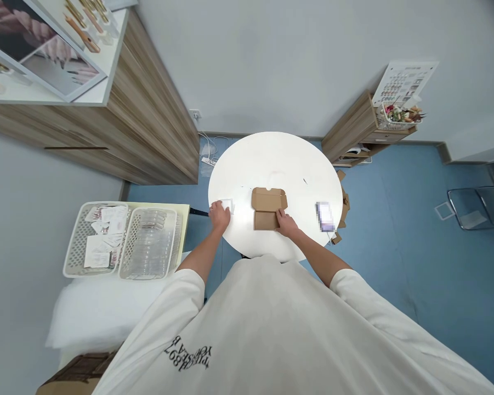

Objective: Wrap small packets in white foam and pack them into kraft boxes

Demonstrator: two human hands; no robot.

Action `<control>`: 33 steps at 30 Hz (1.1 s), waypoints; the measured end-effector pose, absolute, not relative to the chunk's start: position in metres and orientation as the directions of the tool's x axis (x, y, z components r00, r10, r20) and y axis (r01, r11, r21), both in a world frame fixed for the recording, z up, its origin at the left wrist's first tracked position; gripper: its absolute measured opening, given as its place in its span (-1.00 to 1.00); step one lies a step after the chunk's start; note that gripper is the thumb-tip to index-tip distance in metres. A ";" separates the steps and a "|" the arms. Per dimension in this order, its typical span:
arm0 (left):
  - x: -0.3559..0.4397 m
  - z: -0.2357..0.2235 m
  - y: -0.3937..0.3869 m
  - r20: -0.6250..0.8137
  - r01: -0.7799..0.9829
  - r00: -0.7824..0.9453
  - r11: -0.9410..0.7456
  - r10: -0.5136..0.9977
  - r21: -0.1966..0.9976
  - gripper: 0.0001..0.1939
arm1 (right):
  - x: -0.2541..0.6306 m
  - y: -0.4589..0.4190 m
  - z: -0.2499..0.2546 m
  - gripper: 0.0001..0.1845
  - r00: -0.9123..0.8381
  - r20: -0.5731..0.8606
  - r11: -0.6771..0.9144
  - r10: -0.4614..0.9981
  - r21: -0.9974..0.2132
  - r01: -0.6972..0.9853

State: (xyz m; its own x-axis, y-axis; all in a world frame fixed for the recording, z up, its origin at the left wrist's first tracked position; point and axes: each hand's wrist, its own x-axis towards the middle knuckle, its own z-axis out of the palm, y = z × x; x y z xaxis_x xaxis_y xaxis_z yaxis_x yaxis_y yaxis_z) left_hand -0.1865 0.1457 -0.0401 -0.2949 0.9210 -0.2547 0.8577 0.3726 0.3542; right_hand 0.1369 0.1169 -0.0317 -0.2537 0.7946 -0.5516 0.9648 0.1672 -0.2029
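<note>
An unfolded-lid brown cardboard box lies on the round white table, its lid flap tilted back toward the far side. My right hand grips the box at its right edge, with the fingers over the side wall. At the table's left edge, my left hand has its fingers and thumb closed about a small white flat item. The hand covers part of that item, and I cannot make out its exact kind.
A phone-like device lies at the table's right. Two white baskets, one with cards and one with clear plastic cases, stand on the left. Flattened cardboard shows beyond the right edge. A wood cabinet rises at left.
</note>
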 end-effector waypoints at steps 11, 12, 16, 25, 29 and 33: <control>-0.199 -0.062 0.163 -0.500 0.663 -0.439 0.644 0.747 0.381 -0.50 | 0.134 0.116 -0.032 -0.01 -0.235 -0.552 0.139 0.800 -0.211 0.967; -0.199 -0.062 0.165 -0.512 0.662 -0.433 0.647 0.742 0.377 -0.48 | 0.134 0.115 -0.032 -0.01 -0.236 -0.550 0.139 0.801 -0.213 0.967; -0.199 -0.061 0.166 -0.545 0.651 -0.414 0.655 0.730 0.384 -0.53 | 0.135 0.115 -0.033 -0.04 -0.236 -0.544 0.141 0.805 -0.210 0.967; -0.163 -0.046 0.145 -0.480 0.474 -0.172 0.499 0.860 0.726 -0.76 | 0.137 0.113 -0.036 -0.06 -0.240 -0.532 0.152 0.812 -0.203 0.967; -0.124 -0.037 0.134 -0.477 0.498 -0.003 0.415 0.879 0.762 -0.76 | 0.138 0.112 -0.037 -0.04 -0.241 -0.513 0.163 0.824 -0.192 0.968; -0.084 -0.037 0.126 -0.524 0.678 0.077 0.341 0.848 0.651 -0.74 | 0.140 0.111 -0.037 -0.04 -0.236 -0.510 0.159 0.827 -0.191 0.969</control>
State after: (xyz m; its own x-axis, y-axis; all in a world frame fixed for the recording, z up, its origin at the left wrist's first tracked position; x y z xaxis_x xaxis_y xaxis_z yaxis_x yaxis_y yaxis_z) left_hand -0.0836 0.1265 -0.0367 0.0770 0.8484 -0.5237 0.6779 0.3406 0.6515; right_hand 0.1397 0.1108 -0.0374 -0.2360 0.8269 -0.5104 0.9687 0.1586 -0.1909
